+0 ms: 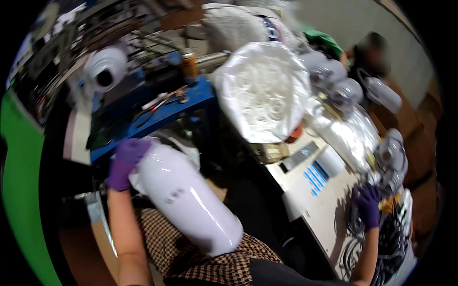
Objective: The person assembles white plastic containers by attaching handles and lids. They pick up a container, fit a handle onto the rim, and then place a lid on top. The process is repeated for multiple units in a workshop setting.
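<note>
A large, glossy white rounded cylinder [191,202], like a plastic housing, lies tilted across my lap. My left hand [130,159], in a purple glove, is closed on its upper left end; part of the fingers is hidden. My right hand [368,206], also purple-gloved, is stretched out over the right side of the white table, its fingers apart. Close below it lies a heap of dark and grey cables [389,245]. Just beyond its fingertips are clear plastic-wrapped white parts [392,159].
A white sack of translucent rings [267,90] stands beyond the table [298,217], which bears blue strips [316,178]. On the left, a blue bench [164,117] carries tools and a spray can [189,66]. Another white housing [107,66] sits behind. A person [372,57] is at far right.
</note>
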Available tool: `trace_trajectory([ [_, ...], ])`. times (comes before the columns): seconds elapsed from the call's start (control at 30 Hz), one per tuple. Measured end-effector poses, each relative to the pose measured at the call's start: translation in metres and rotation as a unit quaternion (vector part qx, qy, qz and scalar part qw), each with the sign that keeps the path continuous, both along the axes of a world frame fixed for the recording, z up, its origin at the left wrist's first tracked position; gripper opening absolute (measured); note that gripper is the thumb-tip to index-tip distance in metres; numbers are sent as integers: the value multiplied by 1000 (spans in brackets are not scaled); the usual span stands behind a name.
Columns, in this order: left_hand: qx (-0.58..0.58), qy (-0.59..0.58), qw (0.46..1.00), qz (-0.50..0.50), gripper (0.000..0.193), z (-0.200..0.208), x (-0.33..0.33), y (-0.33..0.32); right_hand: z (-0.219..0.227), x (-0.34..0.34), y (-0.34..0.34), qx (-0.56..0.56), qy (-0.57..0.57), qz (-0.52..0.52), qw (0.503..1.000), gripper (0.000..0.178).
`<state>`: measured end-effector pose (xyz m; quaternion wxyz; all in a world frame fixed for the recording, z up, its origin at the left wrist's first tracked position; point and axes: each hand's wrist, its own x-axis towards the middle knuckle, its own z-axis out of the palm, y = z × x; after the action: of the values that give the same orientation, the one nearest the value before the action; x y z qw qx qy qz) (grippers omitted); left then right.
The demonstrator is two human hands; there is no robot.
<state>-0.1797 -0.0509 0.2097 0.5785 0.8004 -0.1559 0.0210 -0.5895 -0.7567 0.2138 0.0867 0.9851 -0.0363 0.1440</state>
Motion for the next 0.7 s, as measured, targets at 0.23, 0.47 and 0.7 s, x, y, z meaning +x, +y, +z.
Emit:
trace_trajectory([
  [0.23,-149,176,967,-109,56,-87,-12,-81,-34,7,-140,408,-461,-86,783,29],
  [0.47,-280,127,920,-241,82,-75,-15,-88,-33,255,179,746,-147,127,637,42],
  [0.7,-464,75,865,-176,62,-87,-25,-96,-40,398,390,897,74,228,370,23],
])
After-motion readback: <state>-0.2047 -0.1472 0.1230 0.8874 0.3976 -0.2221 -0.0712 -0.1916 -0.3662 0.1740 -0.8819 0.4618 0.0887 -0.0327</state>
